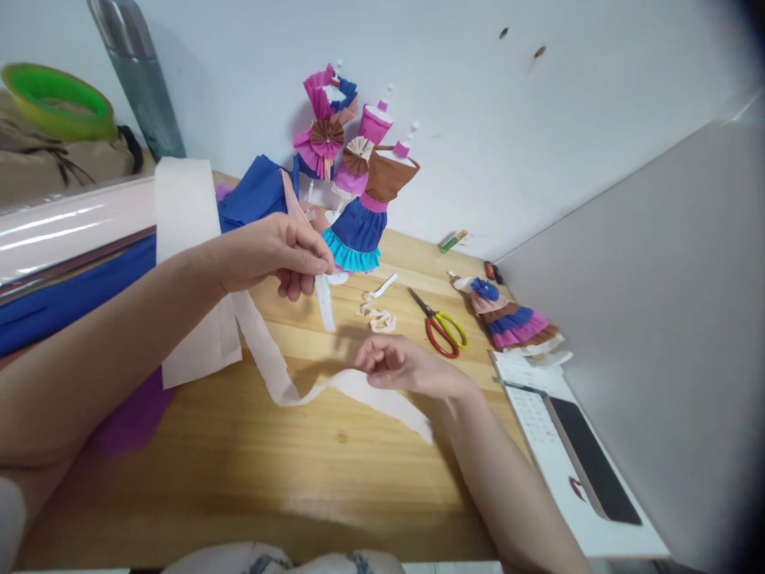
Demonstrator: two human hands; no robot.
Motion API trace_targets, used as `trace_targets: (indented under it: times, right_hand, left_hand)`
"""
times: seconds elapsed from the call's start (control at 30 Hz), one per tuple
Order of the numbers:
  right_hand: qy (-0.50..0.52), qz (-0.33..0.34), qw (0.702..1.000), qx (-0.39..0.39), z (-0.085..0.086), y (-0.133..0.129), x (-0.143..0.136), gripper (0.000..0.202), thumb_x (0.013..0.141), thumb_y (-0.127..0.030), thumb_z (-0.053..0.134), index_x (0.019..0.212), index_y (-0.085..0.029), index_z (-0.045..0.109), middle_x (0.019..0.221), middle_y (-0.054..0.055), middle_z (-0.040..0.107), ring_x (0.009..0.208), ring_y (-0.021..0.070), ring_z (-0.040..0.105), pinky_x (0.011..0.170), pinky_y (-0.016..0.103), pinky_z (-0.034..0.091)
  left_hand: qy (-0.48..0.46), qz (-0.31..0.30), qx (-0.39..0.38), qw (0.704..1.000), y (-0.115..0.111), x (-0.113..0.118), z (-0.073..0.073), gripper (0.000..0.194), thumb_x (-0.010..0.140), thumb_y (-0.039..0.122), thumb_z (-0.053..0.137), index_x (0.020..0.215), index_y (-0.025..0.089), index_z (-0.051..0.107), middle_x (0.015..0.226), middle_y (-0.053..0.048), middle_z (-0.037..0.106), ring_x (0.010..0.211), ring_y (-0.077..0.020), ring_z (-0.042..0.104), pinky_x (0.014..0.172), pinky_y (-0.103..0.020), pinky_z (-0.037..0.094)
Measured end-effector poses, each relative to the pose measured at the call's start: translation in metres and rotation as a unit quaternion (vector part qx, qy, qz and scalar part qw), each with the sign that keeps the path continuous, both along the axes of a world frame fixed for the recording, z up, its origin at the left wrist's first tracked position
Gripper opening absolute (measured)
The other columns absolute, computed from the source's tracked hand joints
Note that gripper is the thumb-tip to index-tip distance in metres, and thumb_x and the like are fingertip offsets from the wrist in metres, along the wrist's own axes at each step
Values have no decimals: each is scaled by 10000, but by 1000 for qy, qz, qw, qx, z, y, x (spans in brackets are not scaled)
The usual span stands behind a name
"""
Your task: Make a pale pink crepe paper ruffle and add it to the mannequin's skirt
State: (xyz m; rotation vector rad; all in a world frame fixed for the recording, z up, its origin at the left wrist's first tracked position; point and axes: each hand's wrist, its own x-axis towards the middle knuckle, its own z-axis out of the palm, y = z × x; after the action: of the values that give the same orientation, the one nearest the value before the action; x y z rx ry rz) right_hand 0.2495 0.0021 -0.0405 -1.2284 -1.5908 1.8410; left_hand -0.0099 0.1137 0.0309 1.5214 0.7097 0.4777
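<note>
My left hand [280,255] is closed in a pinch above the table, with a short, narrow white strip [326,304] hanging from its fingertips. Thumb and fingers of my right hand [400,365] are curled at the upper edge of a long cream paper strip [278,383] and seem to grip it. That paper strip runs in a wavy line from under a wider cream paper piece [200,343] at the left to a pointed end below my right wrist. Between and beyond the hands lie curled cream scraps [382,320] and scissors [439,323] with red and yellow handles.
Small dress forms in pleated paper dresses [362,227] stand against the wall. Another paper dress [517,319] lies at the right, near a notebook [529,422] and a phone [591,458]. Blue paper [254,191], rolls, a green tape roll [60,100] and a flask [143,96] fill the left.
</note>
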Motion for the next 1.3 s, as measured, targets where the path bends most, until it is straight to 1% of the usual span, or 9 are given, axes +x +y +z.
trace_targets:
  times: [0.17, 0.3, 0.4, 0.57, 0.7, 0.83, 0.97, 1.1, 1.3]
  right_hand:
    - [-189, 159, 968, 47, 20, -3, 29, 140, 806, -274, 660, 837, -152, 721, 688, 20, 666, 580, 119, 577, 535, 213, 430]
    - [-297, 197, 930, 84, 25, -3, 45, 175, 800, -251, 630, 816, -124, 749, 809, 78, 730, 722, 178, 655, 630, 243, 476]
    - [-337, 155, 919, 135, 24, 1, 46, 196, 819, -254, 597, 833, -139, 755, 822, 70, 742, 756, 190, 662, 662, 257, 477]
    - [-404, -88, 850, 326, 1, 23, 40, 211, 846, -223, 568, 938, -183, 754, 852, 65, 727, 740, 186, 642, 708, 293, 486]
    - [-356, -89, 843, 393, -25, 44, 41, 587, 768, -162, 663, 1347, -189, 575, 1239, 132, 618, 786, 177, 644, 778, 334, 528]
    - [-318, -37, 859, 400, -40, 58, 41, 773, 737, -161, 724, 1459, -201, 451, 1451, 153, 465, 1095, 251, 619, 942, 372, 504]
    - [-273, -14, 870, 409, -43, 63, 38, 586, 803, -153, 670, 1375, -190, 549, 1350, 146, 568, 1215, 266, 559, 1027, 397, 439]
    - [-249, -94, 887, 378, -43, 63, 35, 180, 792, -145, 668, 947, -178, 753, 955, 100, 701, 884, 215, 640, 851, 333, 478]
    - [-206, -253, 887, 326, -49, 63, 42, 138, 727, -282, 740, 810, -173, 753, 640, 15, 635, 574, 139, 511, 576, 263, 387]
  left_hand:
    - [-23, 29, 24, 999, 3, -10, 7, 121, 741, 233, 738, 789, 126, 709, 536, -7, 644, 431, -76, 576, 416, -139, 435]
    - [-46, 28, 45, 998, 3, -11, 6, 98, 741, 215, 733, 766, 123, 709, 528, 2, 643, 412, -67, 575, 395, -117, 419]
    - [-46, 14, 38, 998, 3, -7, 4, 83, 740, 201, 732, 768, 125, 714, 522, 5, 646, 416, -71, 586, 391, -111, 418]
    - [-41, -18, 10, 999, 2, 4, -10, 138, 724, 232, 754, 782, 116, 708, 525, -6, 652, 426, -93, 598, 408, -142, 456]
    - [-15, -63, -14, 998, 4, 19, -38, 202, 720, 281, 768, 798, 117, 678, 539, -6, 662, 416, -91, 583, 425, -162, 464]
    - [12, -82, -55, 995, 12, 28, -69, 298, 712, 359, 769, 837, 112, 660, 579, -17, 675, 462, -98, 597, 475, -187, 489]
    - [60, -73, -54, 994, 18, 27, -87, 277, 745, 348, 724, 885, 123, 644, 616, -18, 686, 478, -99, 605, 475, -186, 477]
    - [144, -92, -43, 984, 18, 23, -92, 224, 709, 237, 700, 880, 97, 669, 585, -32, 686, 420, -113, 583, 399, -185, 427]
    - [236, -127, 31, 963, 13, 23, -85, 636, 731, 140, 581, 1365, 135, 533, 618, 24, 686, 487, -106, 605, 437, -164, 434]
